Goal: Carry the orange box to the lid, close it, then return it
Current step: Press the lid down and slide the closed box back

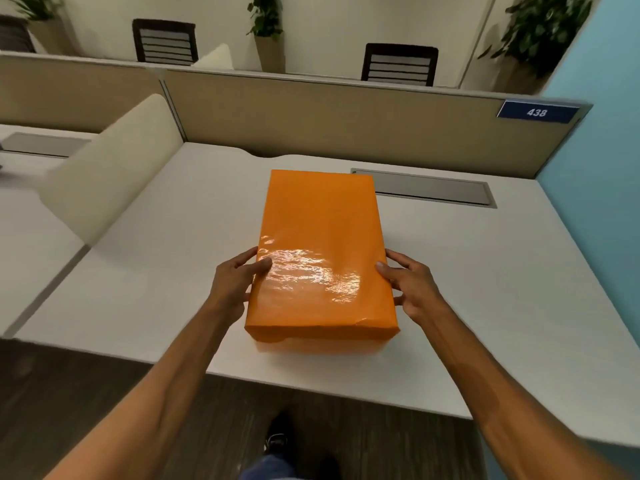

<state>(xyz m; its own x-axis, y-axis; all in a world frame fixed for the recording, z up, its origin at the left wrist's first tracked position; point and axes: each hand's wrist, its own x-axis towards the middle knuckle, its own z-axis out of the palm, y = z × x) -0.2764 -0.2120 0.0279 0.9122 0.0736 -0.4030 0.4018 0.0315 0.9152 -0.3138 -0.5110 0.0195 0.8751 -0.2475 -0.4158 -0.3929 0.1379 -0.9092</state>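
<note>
The orange box lies on the white desk, its long side pointing away from me and its glossy orange lid on top, covering it. My left hand presses against the box's left side near the front, thumb on the lid's edge. On the opposite side, my right hand holds the right wall, thumb resting on the top edge. Both hands grip the box between them. The box's near end sits close to the desk's front edge.
A beige partition with a blue plate reading 438 closes off the desk's far side. A cream divider slants at the left. A grey cable cover lies behind the box. My shoe shows on the dark floor below.
</note>
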